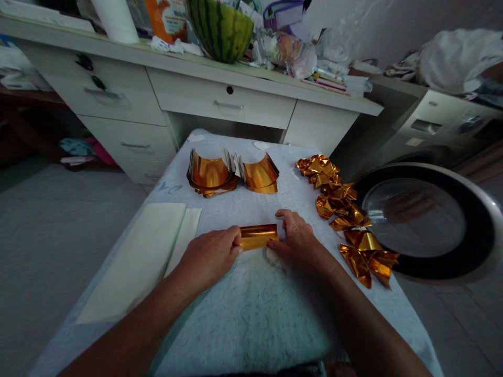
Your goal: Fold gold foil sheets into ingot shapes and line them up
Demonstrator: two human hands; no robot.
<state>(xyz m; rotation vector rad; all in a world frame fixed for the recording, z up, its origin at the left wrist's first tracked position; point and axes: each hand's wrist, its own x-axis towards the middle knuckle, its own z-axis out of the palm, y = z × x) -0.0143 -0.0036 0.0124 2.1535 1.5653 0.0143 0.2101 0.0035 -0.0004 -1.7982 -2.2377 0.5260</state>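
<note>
A rolled sheet of shiny gold foil paper (257,236) lies crosswise near the middle of the cloth-covered table. My left hand (214,256) pinches its left end between thumb and curled fingers. At the other end, my right hand (296,238) has its thumb on the foil's lower corner and its index finger stretched out and apart. Beyond my hands sit two stacks of curved gold foil sheets, the left stack (210,173) and the right stack (260,175). Several folded gold foil pieces (336,193) form a line along the table's right side.
Pale folded paper (137,262) lies at the left of the table (251,324). Behind stands a white desk (220,94) bearing a cut watermelon (222,31) and clutter. A washing machine's open round door (424,220) is close to the table's right edge.
</note>
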